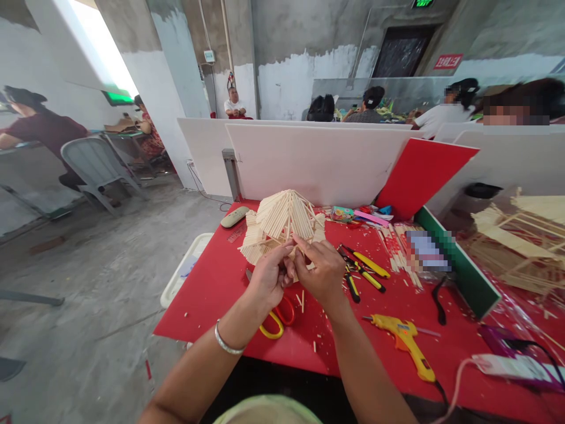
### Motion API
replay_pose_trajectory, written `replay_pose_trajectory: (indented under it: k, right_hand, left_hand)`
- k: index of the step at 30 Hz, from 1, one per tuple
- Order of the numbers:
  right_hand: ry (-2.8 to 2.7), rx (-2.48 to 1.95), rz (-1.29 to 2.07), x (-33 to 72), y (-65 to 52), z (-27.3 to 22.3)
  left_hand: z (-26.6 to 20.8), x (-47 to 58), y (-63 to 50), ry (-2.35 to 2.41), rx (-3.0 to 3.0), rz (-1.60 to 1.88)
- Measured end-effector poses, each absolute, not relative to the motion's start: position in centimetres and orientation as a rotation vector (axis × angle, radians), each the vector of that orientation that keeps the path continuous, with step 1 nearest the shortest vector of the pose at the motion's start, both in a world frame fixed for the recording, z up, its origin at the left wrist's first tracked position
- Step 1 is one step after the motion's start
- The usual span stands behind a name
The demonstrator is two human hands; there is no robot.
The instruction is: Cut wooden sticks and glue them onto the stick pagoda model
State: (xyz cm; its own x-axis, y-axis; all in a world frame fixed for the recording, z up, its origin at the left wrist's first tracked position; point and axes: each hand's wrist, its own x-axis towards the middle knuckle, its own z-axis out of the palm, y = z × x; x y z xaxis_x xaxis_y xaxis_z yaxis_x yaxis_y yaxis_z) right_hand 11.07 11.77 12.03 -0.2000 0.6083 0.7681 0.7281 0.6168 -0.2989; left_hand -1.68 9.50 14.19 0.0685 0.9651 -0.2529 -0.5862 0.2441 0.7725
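Note:
On the red tabletop stands a small building model (285, 218) made of pale wooden sticks, with a sloped, pointed roof. My left hand (270, 272) and my right hand (321, 268) meet right in front of it, fingertips close together at its near side. Both hands are closed in a pinch. Whatever lies between the fingers is too small or hidden to name. A pair of scissors (272, 327) with red and yellow handles lies below my left wrist. To the right of my right hand are yellow-and-black pliers (368, 277).
A yellow glue gun (404, 338) lies on the right of the red table (203, 294), its cord trailing off. Loose sticks (397, 253) lie beside a green board (459, 265). White partitions (318, 159) rise behind. Another stick model (521, 241) stands right. Several people sit farther away.

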Motion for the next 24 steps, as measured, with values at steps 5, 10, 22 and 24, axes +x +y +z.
replay_pose_trajectory:
  k: [5,10,22,24]
  right_hand:
    - [-1.894,-1.072,-0.142,11.0,11.8,12.2]
    - [-1.886,-1.077,-0.064,11.1,11.8,12.3]
    - [-1.797,-1.058,0.107,10.6,10.7,11.8]
    - [-1.751,-1.038,0.202,10.3,10.1,11.1]
  left_hand:
    - [14.4,-1.7,9.9,0.879,0.54,1.276]
    - [14.2,-1.7,10.4,0.893,0.563,1.295]
    - [14.3,-1.5,10.1,0.873,0.622,1.336]
    - [14.2,-1.4,9.5,0.883,0.63,1.342]
